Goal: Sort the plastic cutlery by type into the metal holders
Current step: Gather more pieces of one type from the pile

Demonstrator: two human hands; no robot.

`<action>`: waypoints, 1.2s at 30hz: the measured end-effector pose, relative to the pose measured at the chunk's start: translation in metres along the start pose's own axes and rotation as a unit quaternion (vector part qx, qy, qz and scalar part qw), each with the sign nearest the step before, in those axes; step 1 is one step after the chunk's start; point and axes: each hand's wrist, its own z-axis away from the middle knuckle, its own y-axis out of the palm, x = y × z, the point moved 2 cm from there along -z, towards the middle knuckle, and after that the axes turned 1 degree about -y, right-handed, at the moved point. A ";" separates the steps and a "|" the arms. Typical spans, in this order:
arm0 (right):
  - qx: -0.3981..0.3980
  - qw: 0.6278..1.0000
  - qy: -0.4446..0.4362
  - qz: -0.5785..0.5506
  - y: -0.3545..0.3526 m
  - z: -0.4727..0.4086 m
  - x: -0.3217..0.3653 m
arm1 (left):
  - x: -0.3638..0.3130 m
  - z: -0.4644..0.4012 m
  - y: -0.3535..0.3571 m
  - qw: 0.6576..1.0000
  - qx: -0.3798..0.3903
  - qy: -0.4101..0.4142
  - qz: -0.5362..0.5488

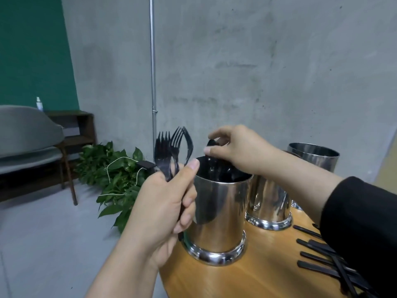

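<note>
Black plastic forks [171, 151], several bunched together, stand tines-up in a person's left hand [165, 207], whose fingers and thumb are curled tight round the handles just beside the nearest metal holder [219, 214] at the edge of a round wooden table [247, 278]. The right hand [234, 149] reaches in from the far side and hovers directly above that holder's open mouth, thumb and fingertips pinching the top of a dark utensil [212, 143]. Its rounded end suggests a spoon, though the type is hard to confirm. That piece hangs roughly upright, its long axis running down into the holder, where more dark cutlery shows inside.

Two further steel holders wait behind: a second holder [268, 203] touching or nearly touching the first, and a third holder [313, 155] farther back, near the concrete wall [257, 61]. More black cutlery handles [318, 254] lie scattered on the table under the right sleeve [361, 222], unsorted.

The pinched piece sits straight over the near holder, so whether it is going in or coming out, the travel looks vertical. The forks, leaning slightly away from the rim, appear to belong elsewhere, and the left hand is the closer of the two to the near holder's side. A chair [28, 143] and leafy plants [116, 179] fill the floor beyond.
</note>
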 end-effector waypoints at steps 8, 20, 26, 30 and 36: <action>-0.035 0.982 -0.057 -0.179 -0.048 0.066 0.015 | 0.002 0.002 0.029 0.992 0.107 -0.037 0.057; -0.097 0.976 0.066 -0.183 -0.099 0.171 -0.036 | 0.038 0.019 0.134 0.960 0.239 -0.133 0.056; -0.177 0.969 0.083 -0.152 -0.120 0.196 -0.065 | 0.047 0.026 0.166 0.938 0.312 -0.144 0.053; -0.171 0.967 0.076 -0.170 -0.123 0.200 -0.078 | 0.051 0.027 0.182 0.922 0.341 -0.165 0.079; -0.112 0.968 0.066 -0.213 -0.119 0.192 -0.094 | 0.060 0.022 0.195 0.926 0.328 -0.172 0.072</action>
